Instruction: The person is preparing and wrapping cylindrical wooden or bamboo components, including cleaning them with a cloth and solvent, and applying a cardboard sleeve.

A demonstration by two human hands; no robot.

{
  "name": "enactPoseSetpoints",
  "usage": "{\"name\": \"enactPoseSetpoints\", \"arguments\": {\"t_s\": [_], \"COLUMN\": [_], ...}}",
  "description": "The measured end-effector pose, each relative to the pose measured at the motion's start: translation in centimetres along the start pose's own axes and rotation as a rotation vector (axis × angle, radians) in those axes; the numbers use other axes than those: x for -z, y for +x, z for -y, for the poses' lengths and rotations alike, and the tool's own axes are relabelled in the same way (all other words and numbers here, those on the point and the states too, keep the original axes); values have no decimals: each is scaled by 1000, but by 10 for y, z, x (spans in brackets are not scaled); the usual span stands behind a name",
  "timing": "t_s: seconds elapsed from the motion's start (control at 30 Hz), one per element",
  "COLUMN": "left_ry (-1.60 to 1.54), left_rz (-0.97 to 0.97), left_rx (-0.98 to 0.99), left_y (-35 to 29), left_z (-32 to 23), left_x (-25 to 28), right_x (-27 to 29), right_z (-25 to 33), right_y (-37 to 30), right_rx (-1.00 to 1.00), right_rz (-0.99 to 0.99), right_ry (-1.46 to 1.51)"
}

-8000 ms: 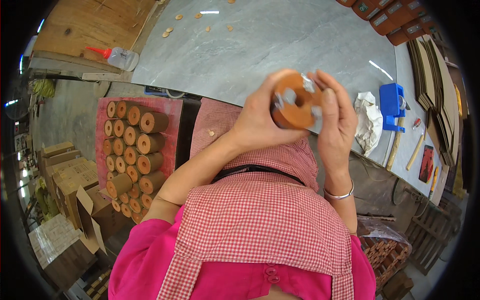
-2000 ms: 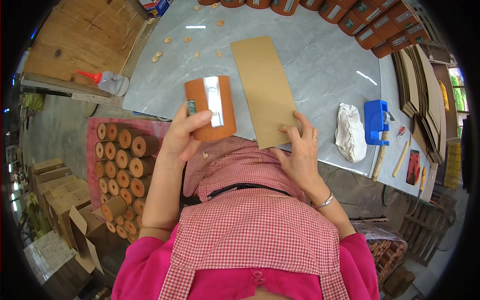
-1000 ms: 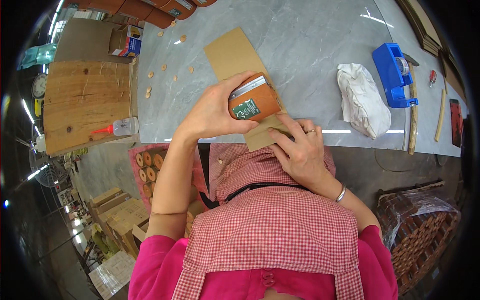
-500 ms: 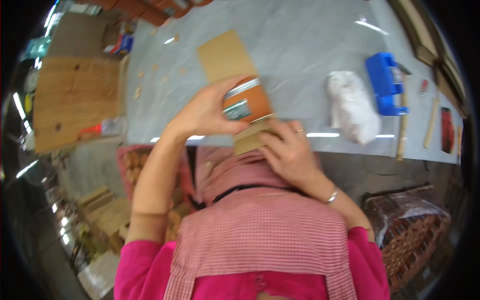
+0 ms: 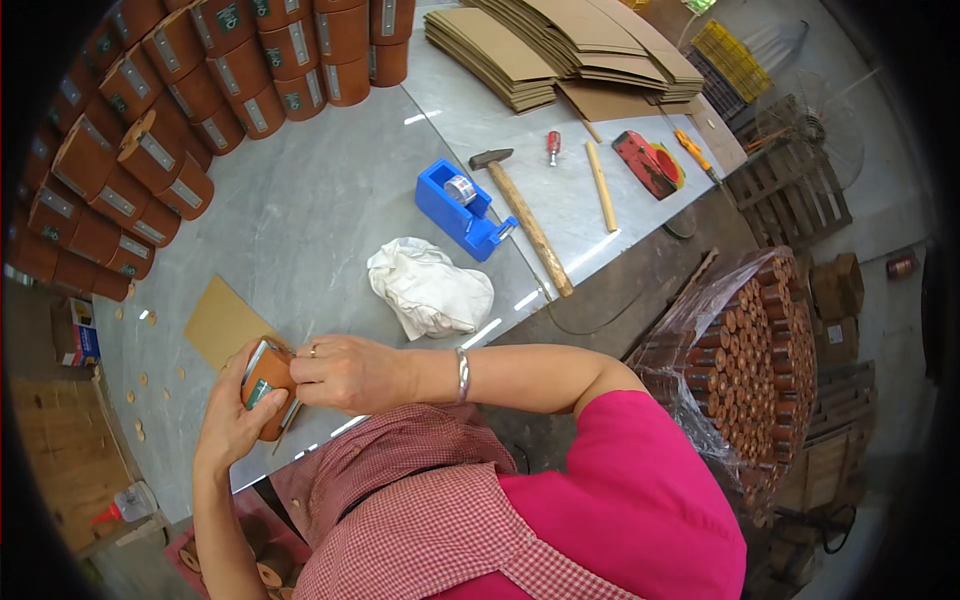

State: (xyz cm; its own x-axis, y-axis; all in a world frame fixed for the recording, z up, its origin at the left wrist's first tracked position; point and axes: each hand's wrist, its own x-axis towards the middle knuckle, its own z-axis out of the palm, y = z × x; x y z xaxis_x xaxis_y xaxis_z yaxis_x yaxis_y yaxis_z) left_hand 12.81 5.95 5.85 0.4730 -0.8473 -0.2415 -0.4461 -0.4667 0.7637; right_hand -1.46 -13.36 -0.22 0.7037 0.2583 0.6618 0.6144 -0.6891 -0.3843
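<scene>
My left hand [image 5: 232, 415] is wrapped round an orange-brown block [image 5: 270, 375] with a metal strip and a green label. The block is held at the front edge of the table, over a flat piece of brown cardboard [image 5: 225, 320] that sticks out beyond it. At the block's right side is my right hand [image 5: 345, 370], its fingers pinched together against the upper edge. What those fingertips grip is hidden. A white cloth bundle [image 5: 430, 288] lies to the right of my hands.
Stacked orange-brown cylinders [image 5: 235, 65] fill the table's far left. Right of the cloth are a blue tape dispenser [image 5: 465, 210], a hammer [image 5: 525, 225], a red-handled tool [image 5: 554, 148] and a wooden stick [image 5: 601, 187]. Cardboard sheets [image 5: 570, 45] lie behind. A wrapped bundle [image 5: 735, 370] stands beyond the table.
The view has swung to the right, bringing the stacks and cardboard sheets in. My right hand has gone from the cardboard flap below the block to the block's upper right side.
</scene>
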Motion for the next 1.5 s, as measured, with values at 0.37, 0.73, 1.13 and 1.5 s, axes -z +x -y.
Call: {"name": "enactPoseSetpoints", "arguments": {"t_s": [0.37,0.73,1.13,1.5], "left_ry": [106,-185,-255,-363], "left_rz": [36,-165,-509,-511], "left_rx": [-85,-124,-294,-178], "left_y": [7,-3,-24,-23], "left_z": [-7,30,53,51], "left_x": [4,-1,-41,-35], "right_x": [8,-12,-9,-2], "right_z": [-26,-47,-45,-8], "right_y": [15,19,33,54], "right_rx": [-170,-367,-371,-265], "right_rz": [24,41,166,33], "right_ry": [156,279,232,-162]}}
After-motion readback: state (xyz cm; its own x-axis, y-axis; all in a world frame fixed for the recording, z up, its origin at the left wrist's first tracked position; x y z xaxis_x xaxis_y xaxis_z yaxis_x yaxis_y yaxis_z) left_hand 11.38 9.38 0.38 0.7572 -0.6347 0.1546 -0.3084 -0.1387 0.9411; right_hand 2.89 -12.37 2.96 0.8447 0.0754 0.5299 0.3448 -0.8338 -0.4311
